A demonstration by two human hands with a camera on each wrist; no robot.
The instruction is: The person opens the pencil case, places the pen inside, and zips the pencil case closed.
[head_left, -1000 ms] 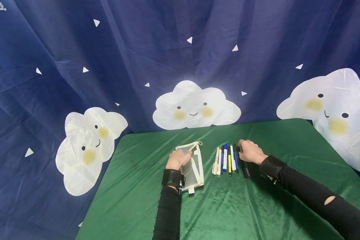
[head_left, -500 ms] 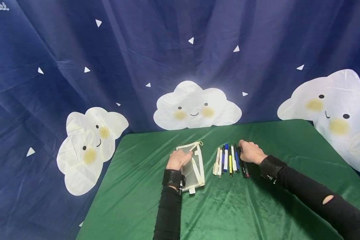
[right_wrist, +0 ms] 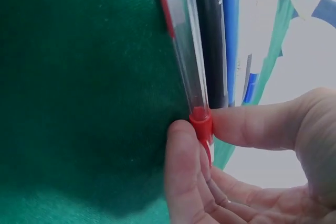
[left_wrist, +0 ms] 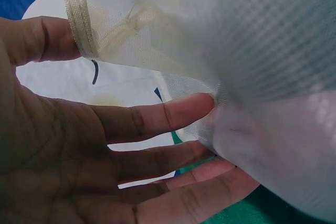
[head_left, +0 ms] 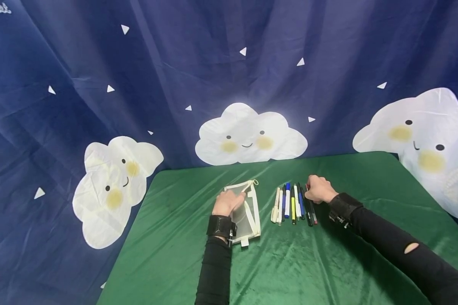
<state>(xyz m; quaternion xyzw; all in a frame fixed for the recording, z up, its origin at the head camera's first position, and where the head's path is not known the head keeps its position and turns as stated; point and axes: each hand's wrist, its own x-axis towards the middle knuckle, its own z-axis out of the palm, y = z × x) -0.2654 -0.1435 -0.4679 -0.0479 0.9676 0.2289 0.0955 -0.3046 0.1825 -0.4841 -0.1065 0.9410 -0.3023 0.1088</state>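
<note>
In the head view my left hand (head_left: 227, 203) lies over the left side of a pale mesh zip pouch (head_left: 256, 220). The left wrist view has the thumb at the pouch's woven edge band (left_wrist: 80, 17), with the other fingers fairly straight and spread against the mesh (left_wrist: 252, 145). To the right, my right hand (head_left: 319, 189) is at the far end of a row of pens. There it pinches the red cap of a clear-barrelled pen (right_wrist: 191, 56) between thumb and fingers. A black pen (right_wrist: 211, 40) and a blue pen (right_wrist: 230, 30) lie alongside it.
Several more pens, among them a yellow one (head_left: 293, 207) and a beige one (head_left: 276, 207), lie side by side between the hands. Green velvety cloth (head_left: 282, 267) covers the table. A dark blue curtain (head_left: 168, 55) with cloud faces hangs behind.
My right hand has shifted slightly up and right at the pens' far end, and red now shows at its fingertips. The left hand and pouch stay in place.
</note>
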